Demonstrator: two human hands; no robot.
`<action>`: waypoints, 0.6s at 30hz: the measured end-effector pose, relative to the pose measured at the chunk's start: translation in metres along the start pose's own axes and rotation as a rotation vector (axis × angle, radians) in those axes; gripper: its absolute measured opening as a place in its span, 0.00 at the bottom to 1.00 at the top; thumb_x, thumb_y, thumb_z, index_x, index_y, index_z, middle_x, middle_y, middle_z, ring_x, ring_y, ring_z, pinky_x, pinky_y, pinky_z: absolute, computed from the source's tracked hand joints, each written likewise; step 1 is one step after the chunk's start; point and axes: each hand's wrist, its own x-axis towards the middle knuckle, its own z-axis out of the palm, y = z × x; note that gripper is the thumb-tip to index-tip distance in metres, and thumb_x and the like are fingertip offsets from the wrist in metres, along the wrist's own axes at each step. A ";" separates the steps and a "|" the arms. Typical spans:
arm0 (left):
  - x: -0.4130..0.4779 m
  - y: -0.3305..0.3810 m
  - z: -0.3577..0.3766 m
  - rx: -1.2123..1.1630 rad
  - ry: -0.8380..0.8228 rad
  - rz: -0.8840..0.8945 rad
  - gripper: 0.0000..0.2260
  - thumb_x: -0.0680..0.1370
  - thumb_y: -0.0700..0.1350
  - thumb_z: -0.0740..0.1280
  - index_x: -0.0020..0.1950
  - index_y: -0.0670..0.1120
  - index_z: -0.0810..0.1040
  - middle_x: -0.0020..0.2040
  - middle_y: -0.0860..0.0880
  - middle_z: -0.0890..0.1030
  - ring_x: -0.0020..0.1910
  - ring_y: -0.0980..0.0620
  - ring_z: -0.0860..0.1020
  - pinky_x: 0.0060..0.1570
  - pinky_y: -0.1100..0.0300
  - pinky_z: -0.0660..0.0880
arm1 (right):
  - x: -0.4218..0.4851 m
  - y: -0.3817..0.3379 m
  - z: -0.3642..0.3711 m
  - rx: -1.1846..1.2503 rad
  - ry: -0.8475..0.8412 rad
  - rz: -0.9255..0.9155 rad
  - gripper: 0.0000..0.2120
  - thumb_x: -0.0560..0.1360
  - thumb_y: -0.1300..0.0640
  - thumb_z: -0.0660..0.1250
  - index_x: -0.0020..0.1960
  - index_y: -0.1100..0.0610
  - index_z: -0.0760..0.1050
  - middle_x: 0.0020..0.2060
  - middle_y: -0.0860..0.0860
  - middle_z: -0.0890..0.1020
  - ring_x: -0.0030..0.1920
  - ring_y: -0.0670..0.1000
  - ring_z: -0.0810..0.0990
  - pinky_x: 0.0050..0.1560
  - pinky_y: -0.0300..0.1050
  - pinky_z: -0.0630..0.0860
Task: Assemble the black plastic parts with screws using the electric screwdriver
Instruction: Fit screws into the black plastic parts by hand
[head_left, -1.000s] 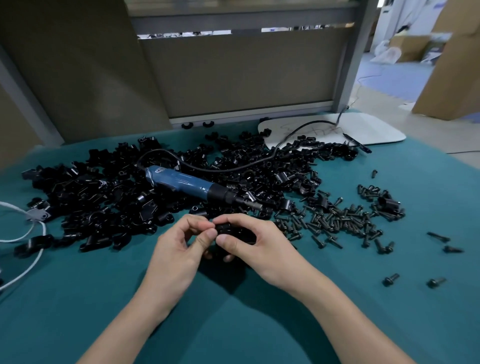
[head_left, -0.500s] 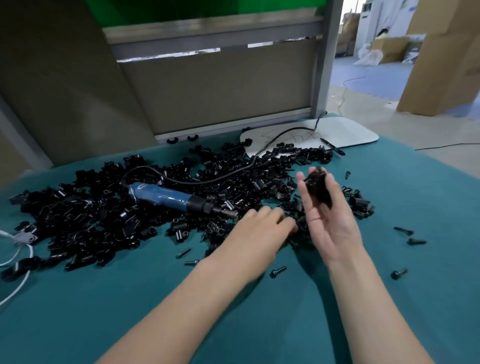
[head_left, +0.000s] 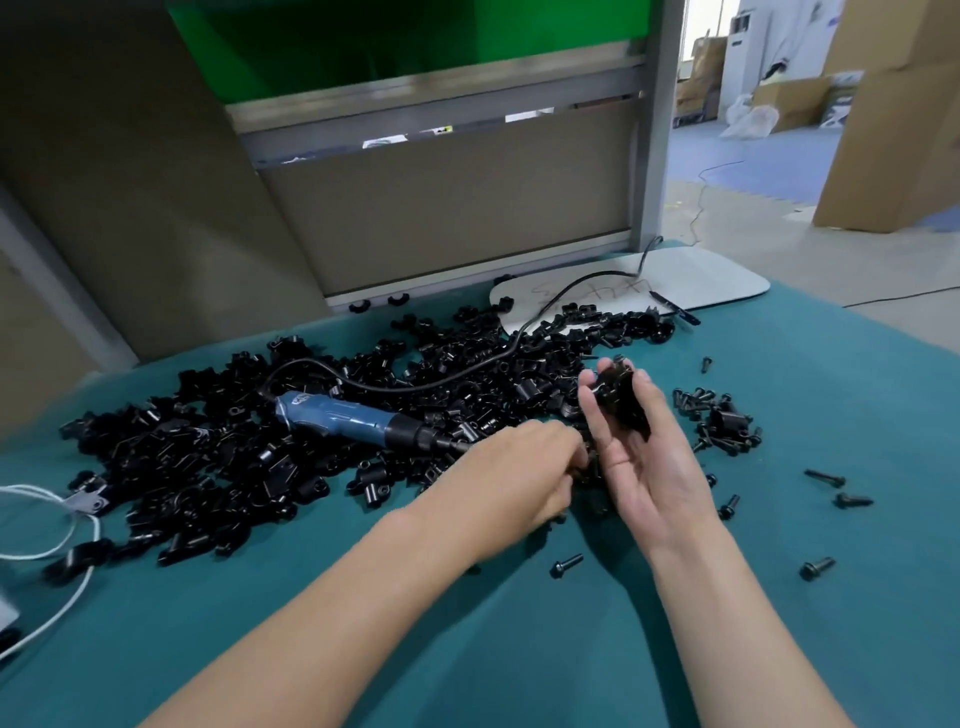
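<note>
Your right hand (head_left: 644, 457), right of the screwdriver (head_left: 358, 423), clamps a black part (head_left: 621, 400) between thumb and fingers. Your left hand (head_left: 519, 467), at the screwdriver's tip, has its fingers curled down among the screws (head_left: 592, 480); whether they hold one, cannot tell.

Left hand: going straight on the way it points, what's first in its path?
The left hand points right and away. Beyond the small black pieces at its fingers, most likely the right hand near its thumb base; that hand holds a black plastic part. Depth is unclear; it may slide underneath.
</note>
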 end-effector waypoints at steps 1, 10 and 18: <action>-0.013 -0.003 -0.005 -0.166 0.074 -0.104 0.08 0.81 0.44 0.64 0.60 0.51 0.74 0.51 0.55 0.76 0.51 0.56 0.74 0.53 0.59 0.72 | -0.002 0.004 0.003 -0.035 -0.018 0.023 0.11 0.81 0.59 0.67 0.60 0.64 0.79 0.55 0.60 0.85 0.56 0.58 0.86 0.48 0.44 0.85; -0.108 -0.016 0.002 -1.022 0.797 -0.729 0.05 0.75 0.54 0.71 0.50 0.60 0.83 0.46 0.55 0.86 0.45 0.57 0.83 0.44 0.66 0.78 | -0.025 0.066 0.026 -0.380 -0.173 0.211 0.20 0.72 0.59 0.71 0.62 0.64 0.79 0.55 0.63 0.86 0.51 0.60 0.87 0.49 0.51 0.85; -0.107 -0.015 0.012 -1.120 0.755 -0.704 0.06 0.80 0.43 0.70 0.53 0.54 0.83 0.51 0.56 0.86 0.52 0.59 0.83 0.50 0.66 0.78 | -0.030 0.085 0.022 -0.530 -0.263 0.252 0.11 0.75 0.59 0.70 0.55 0.57 0.86 0.57 0.61 0.85 0.55 0.58 0.86 0.51 0.49 0.84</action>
